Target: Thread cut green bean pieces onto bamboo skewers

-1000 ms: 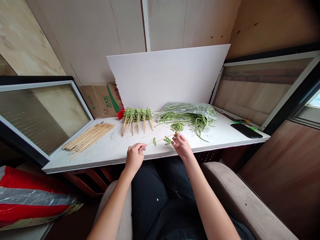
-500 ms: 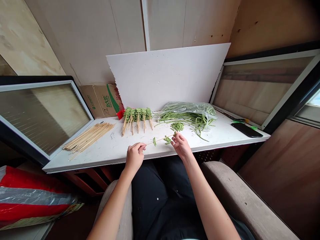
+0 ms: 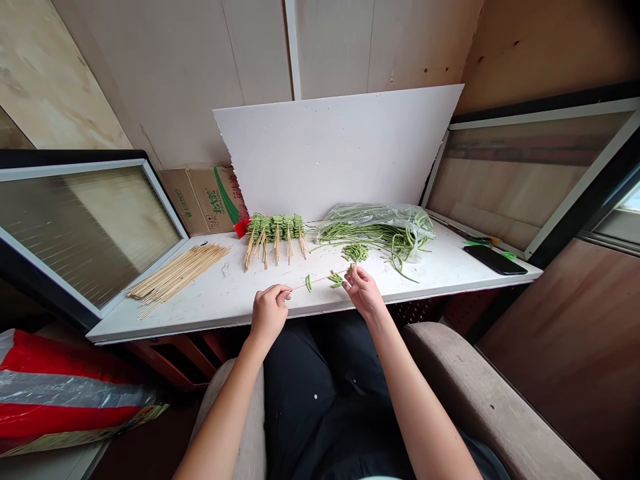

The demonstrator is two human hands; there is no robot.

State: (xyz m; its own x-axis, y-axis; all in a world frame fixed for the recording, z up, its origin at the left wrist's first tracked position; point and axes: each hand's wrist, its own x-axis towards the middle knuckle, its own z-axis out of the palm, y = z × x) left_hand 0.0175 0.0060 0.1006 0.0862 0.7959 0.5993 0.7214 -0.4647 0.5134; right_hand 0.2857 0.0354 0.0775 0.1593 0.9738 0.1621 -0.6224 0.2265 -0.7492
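Above the table's front edge, my left hand point(image 3: 271, 308) pinches one end of a thin bamboo skewer point(image 3: 325, 278). A cut piece of long bean point(image 3: 308, 283) sits crosswise on the skewer, nearer the left hand. At the skewer's far end my right hand point(image 3: 363, 290) is closed, with a small green bean piece point(image 3: 351, 267) between thumb and fingers. Just left of the right fingertips lie several cut bean pieces point(image 3: 335, 279), partly behind the skewer. A bigger pile of cut bean pieces point(image 3: 355, 252) is behind them.
Filled bean skewers point(image 3: 275, 229) are stacked at the back, beside a cardboard box point(image 3: 200, 200). Bare bamboo skewers point(image 3: 185, 270) lie at left. Whole long beans point(image 3: 360, 232) spill from a plastic bag point(image 3: 395, 215). A black phone point(image 3: 494, 260) lies on the white table point(image 3: 210, 310) at right.
Both hands hold nearly the same pose on the skewer. The bean piece on it sits very slightly farther left; the camera view has shifted a little.
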